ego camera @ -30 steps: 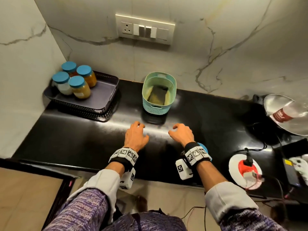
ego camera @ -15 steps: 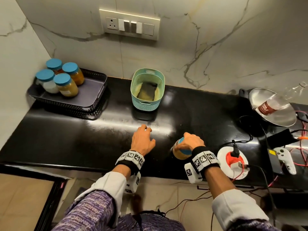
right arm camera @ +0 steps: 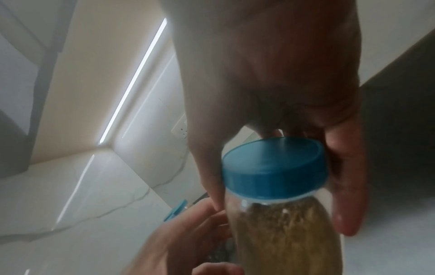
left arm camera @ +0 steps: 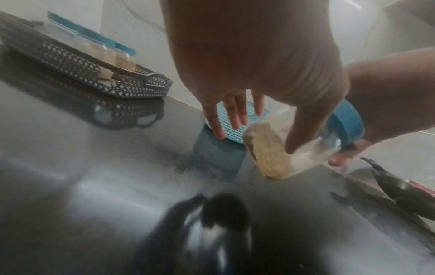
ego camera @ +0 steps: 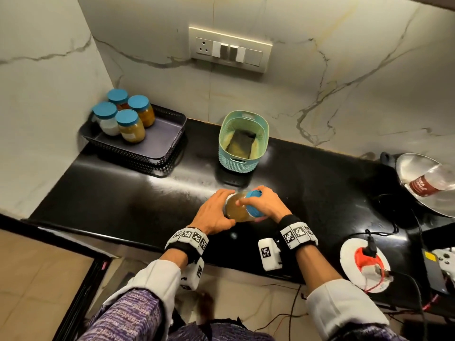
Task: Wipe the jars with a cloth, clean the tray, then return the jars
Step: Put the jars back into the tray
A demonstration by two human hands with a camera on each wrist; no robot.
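A clear jar [ego camera: 237, 209] of yellow-brown contents with a blue lid [ego camera: 254, 205] lies tilted on its side just above the black counter, near its front edge. My left hand [ego camera: 215, 212] wraps the jar's base, and my right hand [ego camera: 267, 205] grips the lid end. The right wrist view shows the lid [right arm camera: 275, 171] between my right fingers [right arm camera: 346, 195], with the left hand [right arm camera: 183, 236] below. Several more blue-lidded jars [ego camera: 130, 126] stand in the dark mesh tray [ego camera: 157, 141] at the back left. A dark cloth [ego camera: 240, 142] lies in the teal basket [ego camera: 236, 166].
A steel bowl [ego camera: 423, 193] holding a plastic bottle [ego camera: 429, 184] sits at the right edge. A red-and-white power reel [ego camera: 366, 262] with cables and a white controller [ego camera: 445, 259] lie at the front right. A switch panel [ego camera: 229, 50] is on the marble wall.
A second ago both hands rested on the counter. My right hand then took up the jar from beside it, and now both hands hold it tilted between them.
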